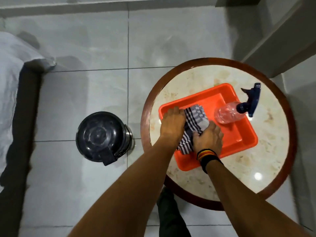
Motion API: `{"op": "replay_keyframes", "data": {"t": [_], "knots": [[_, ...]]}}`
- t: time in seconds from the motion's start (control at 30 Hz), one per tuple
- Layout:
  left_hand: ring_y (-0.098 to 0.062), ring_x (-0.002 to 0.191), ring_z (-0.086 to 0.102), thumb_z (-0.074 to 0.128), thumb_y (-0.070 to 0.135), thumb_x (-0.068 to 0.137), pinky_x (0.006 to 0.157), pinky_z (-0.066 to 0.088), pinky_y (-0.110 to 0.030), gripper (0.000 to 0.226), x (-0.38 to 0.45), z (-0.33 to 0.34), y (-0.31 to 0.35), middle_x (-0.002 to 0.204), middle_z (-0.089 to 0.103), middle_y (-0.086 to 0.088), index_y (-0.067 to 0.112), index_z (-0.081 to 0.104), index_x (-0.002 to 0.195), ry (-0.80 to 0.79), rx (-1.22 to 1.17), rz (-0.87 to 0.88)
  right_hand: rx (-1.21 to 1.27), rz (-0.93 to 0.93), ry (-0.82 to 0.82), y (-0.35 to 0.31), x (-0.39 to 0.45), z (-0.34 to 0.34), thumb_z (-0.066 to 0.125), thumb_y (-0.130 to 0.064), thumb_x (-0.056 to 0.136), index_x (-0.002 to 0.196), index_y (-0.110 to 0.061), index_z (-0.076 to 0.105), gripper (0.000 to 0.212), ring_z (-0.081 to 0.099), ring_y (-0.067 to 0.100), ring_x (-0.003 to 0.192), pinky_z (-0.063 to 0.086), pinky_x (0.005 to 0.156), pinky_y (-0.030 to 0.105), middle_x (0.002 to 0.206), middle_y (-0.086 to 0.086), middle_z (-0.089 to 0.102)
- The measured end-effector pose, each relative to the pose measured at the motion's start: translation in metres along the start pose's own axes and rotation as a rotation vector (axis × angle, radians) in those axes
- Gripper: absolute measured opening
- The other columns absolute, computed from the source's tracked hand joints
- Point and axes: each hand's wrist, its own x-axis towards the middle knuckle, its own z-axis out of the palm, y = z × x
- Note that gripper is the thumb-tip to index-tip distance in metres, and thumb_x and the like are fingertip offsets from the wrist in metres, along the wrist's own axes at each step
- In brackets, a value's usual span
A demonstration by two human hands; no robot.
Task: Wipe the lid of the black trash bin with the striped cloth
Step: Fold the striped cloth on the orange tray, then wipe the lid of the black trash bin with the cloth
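Orange tray holds one spray bottle; two hands, left and right, clutch one striped cloth.

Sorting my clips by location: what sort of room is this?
Probably a bedroom or hotel room: a bed corner with white sheets, glossy tiled floor, a small round table.

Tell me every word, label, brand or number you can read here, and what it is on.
None can be read.
Spray bottle: clear, no label visible.
Nozzle: pale marks on its tip, too blurred to read.
Bin lid: moulded rings only, no lettering made out.
Tray, cloth and wristband: plain colour or stripes, no text.
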Motion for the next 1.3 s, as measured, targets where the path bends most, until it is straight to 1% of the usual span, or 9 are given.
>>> {"op": "replay_keyframes", "data": {"t": [0.1,0.2,0.43,0.57,0.73,1.0,1.1,1.2,1.3], "knots": [[-0.04,0.126,0.058,0.055,0.004,0.099,0.101,0.051,-0.049,0.037,-0.004,-0.01,0.002,0.139,0.057,-0.021,0.004,0.061,0.136,0.03,-0.074,0.018,0.156,0.058,0.016,-0.002,0.006,-0.006,0.068,-0.019,0.082,0.11,0.0,0.065,0.033,0.06,0.046,0.111,0.05,0.091,0.048,0.114,0.027,0.066],[-0.043,0.119,0.06,0.055,0.004,0.098,0.093,0.051,-0.051,0.029,-0.023,-0.031,0.0,0.134,0.056,-0.022,0.003,0.063,0.127,0.099,-0.23,0.02,0.359,0.067,0.098,-0.016,-0.002,-0.022,0.07,-0.015,0.079,0.09,-0.002,0.07,0.017,0.066,0.045,0.093,0.051,0.08,0.046,0.095,0.027,0.072],[-0.041,0.116,0.061,0.054,0.012,0.104,0.101,0.051,-0.05,0.024,-0.082,-0.108,-0.058,0.129,0.055,-0.019,0.005,0.063,0.125,0.314,-0.51,-0.106,0.525,-0.128,0.123,-0.106,-0.052,-0.063,0.064,-0.016,0.079,0.098,-0.009,0.069,0.021,0.069,0.041,0.091,0.055,0.085,0.054,0.094,0.021,0.074],[-0.037,0.114,0.063,0.053,0.013,0.105,0.1,0.053,-0.049,0.024,-0.126,-0.129,-0.13,0.127,0.057,-0.015,0.007,0.063,0.126,0.405,-0.652,-0.251,0.441,-0.27,0.04,-0.181,-0.1,-0.051,0.067,-0.019,0.077,0.098,-0.013,0.068,0.021,0.069,0.036,0.087,0.057,0.08,0.045,0.091,0.014,0.074],[-0.033,0.11,0.07,0.068,0.022,0.101,0.098,0.058,-0.049,0.018,-0.173,-0.087,-0.235,0.12,0.067,-0.011,0.01,0.069,0.115,0.398,-0.813,-0.483,0.289,-0.359,-0.101,-0.242,-0.144,0.026,0.074,-0.015,0.078,0.109,-0.018,0.071,0.031,0.069,0.031,0.096,0.045,0.08,0.025,0.103,0.013,0.076],[-0.036,0.096,0.077,0.078,0.018,0.095,0.088,0.064,-0.052,0.013,-0.169,0.068,-0.312,0.086,0.071,-0.006,0.009,0.068,0.098,0.294,-1.298,-0.873,0.034,-0.559,-0.317,-0.255,-0.137,0.19,0.075,-0.021,0.08,0.112,-0.027,0.067,0.034,0.067,0.036,0.101,0.054,0.086,0.035,0.108,0.014,0.073],[-0.034,0.107,0.074,0.074,0.019,0.098,0.098,0.06,-0.047,0.022,-0.155,0.12,-0.318,0.103,0.073,-0.01,0.008,0.068,0.116,0.273,-1.307,-0.941,-0.061,-0.632,-0.363,-0.252,-0.118,0.242,0.074,-0.023,0.082,0.118,-0.029,0.065,0.038,0.066,0.037,0.107,0.053,0.09,0.038,0.116,0.011,0.072],[-0.029,0.123,0.064,0.071,0.02,0.099,0.101,0.057,-0.042,0.031,-0.148,0.159,-0.312,0.132,0.065,-0.009,0.015,0.065,0.129,0.29,-0.955,-1.045,-0.14,-0.777,-0.419,-0.255,-0.102,0.284,0.071,-0.02,0.086,0.135,-0.024,0.056,0.051,0.061,0.036,0.121,0.05,0.101,0.041,0.132,0.011,0.066],[-0.038,0.153,0.033,0.085,0.034,0.086,0.117,0.045,-0.049,0.102,-0.142,0.179,-0.307,0.166,0.028,-0.019,0.01,0.022,0.163,0.19,-0.818,-1.205,-0.369,-1.082,-0.384,-0.251,-0.096,0.314,0.064,-0.032,0.094,0.158,-0.018,0.025,0.077,0.03,0.033,0.151,0.03,0.122,0.05,0.165,0.012,0.028]]}}
